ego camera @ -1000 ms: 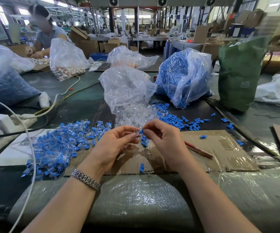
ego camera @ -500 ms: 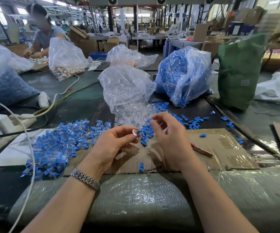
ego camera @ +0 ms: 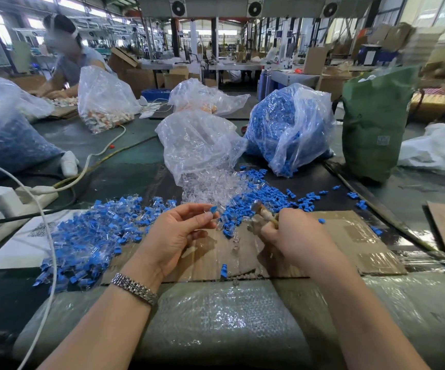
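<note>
Between hands, head view: left hand [ego camera: 173, 236] pinches capped part [ego camera: 212, 211] at fingertips. Right hand [ego camera: 293, 236] grips hammer [ego camera: 260, 208], head near part. Left of left hand: large finished pile [ego camera: 90, 236]. Ahead: loose blue caps [ego camera: 269, 193] and clear shells [ego camera: 216, 182] remain. Judged partway.

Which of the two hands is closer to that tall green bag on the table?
The right hand. The green bag stands beyond it and to its right; the left hand is farther off, left of the right hand.
</note>
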`<action>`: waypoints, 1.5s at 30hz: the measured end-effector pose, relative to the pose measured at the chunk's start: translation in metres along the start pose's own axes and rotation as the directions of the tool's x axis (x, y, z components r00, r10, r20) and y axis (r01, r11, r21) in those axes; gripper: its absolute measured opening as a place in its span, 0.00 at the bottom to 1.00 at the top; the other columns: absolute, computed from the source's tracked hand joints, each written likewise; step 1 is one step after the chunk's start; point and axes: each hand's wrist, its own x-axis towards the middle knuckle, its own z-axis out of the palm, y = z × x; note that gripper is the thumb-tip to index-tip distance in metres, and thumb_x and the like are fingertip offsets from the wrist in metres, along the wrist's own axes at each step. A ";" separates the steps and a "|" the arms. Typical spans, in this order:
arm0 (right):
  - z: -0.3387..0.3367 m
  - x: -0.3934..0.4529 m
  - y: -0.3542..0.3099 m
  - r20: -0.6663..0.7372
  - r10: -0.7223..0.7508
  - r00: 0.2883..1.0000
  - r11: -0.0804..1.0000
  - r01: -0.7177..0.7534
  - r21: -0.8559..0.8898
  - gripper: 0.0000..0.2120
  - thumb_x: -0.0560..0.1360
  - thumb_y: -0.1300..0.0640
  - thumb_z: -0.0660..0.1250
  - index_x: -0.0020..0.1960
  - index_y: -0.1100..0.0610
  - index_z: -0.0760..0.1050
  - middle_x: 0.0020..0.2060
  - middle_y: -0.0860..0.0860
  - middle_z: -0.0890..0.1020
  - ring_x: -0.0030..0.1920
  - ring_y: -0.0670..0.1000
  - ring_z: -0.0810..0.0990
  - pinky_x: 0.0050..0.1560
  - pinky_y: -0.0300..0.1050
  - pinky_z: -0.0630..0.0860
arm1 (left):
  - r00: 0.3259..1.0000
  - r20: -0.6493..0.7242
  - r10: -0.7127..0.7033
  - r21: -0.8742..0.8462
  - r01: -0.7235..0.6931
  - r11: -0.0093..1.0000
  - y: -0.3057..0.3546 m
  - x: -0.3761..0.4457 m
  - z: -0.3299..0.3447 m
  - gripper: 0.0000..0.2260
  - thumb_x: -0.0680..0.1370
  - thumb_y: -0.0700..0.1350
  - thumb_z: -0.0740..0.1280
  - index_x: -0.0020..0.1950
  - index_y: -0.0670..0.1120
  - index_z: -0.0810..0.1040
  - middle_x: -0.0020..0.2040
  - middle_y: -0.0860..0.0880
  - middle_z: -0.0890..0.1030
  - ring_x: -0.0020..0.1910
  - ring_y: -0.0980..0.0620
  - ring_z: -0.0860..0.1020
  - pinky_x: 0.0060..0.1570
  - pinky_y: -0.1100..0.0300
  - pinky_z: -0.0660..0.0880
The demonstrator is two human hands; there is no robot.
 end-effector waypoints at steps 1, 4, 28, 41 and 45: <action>-0.003 0.000 -0.002 0.039 -0.007 0.999 0.992 0.002 0.123 0.12 0.77 0.52 0.64 0.36 0.55 0.69 0.31 0.51 0.75 0.31 0.51 0.73 0.30 0.44 0.68 | 1.000 -0.010 -0.008 -0.025 0.008 1.000 0.001 -0.001 0.000 0.12 0.70 0.39 0.75 0.53 0.41 0.86 0.54 0.38 0.85 0.45 0.48 0.85 0.40 0.60 0.82; -0.011 0.001 -0.011 0.222 -0.119 0.968 0.923 0.025 0.383 0.11 0.80 0.57 0.63 0.39 0.57 0.71 0.33 0.53 0.75 0.34 0.54 0.77 0.41 0.55 0.83 | 0.999 -0.024 -0.022 -0.084 0.019 0.996 0.003 -0.002 0.000 0.10 0.69 0.40 0.76 0.50 0.45 0.88 0.54 0.39 0.86 0.47 0.47 0.84 0.41 0.59 0.82; 0.004 -0.012 -0.041 0.319 -0.282 0.905 0.907 0.144 0.396 0.21 0.81 0.40 0.61 0.40 0.56 0.73 0.28 0.48 0.75 0.28 0.49 0.73 0.37 0.46 0.73 | 0.990 -0.041 0.132 0.195 -0.122 0.973 -0.001 -0.003 0.004 0.10 0.69 0.44 0.76 0.49 0.50 0.88 0.49 0.45 0.87 0.43 0.55 0.83 0.43 0.64 0.80; -0.019 0.008 0.000 0.103 0.004 0.995 0.990 -0.019 0.141 0.18 0.78 0.41 0.66 0.43 0.55 0.72 0.40 0.52 0.79 0.37 0.52 0.76 0.38 0.47 0.73 | 0.752 -0.364 0.549 0.813 -0.031 0.581 0.002 -0.003 -0.010 0.07 0.78 0.38 0.70 0.52 0.48 0.81 0.52 0.48 0.80 0.50 0.50 0.80 0.47 0.60 0.75; 0.002 0.015 0.014 0.044 0.139 0.989 0.986 -0.134 -0.101 0.15 0.79 0.43 0.64 0.53 0.54 0.70 0.57 0.57 0.75 0.54 0.58 0.75 0.61 0.57 0.74 | 0.709 -0.322 0.628 0.904 0.033 0.427 0.003 -0.004 -0.009 0.13 0.76 0.35 0.68 0.57 0.48 0.80 0.56 0.46 0.73 0.56 0.46 0.75 0.56 0.53 0.74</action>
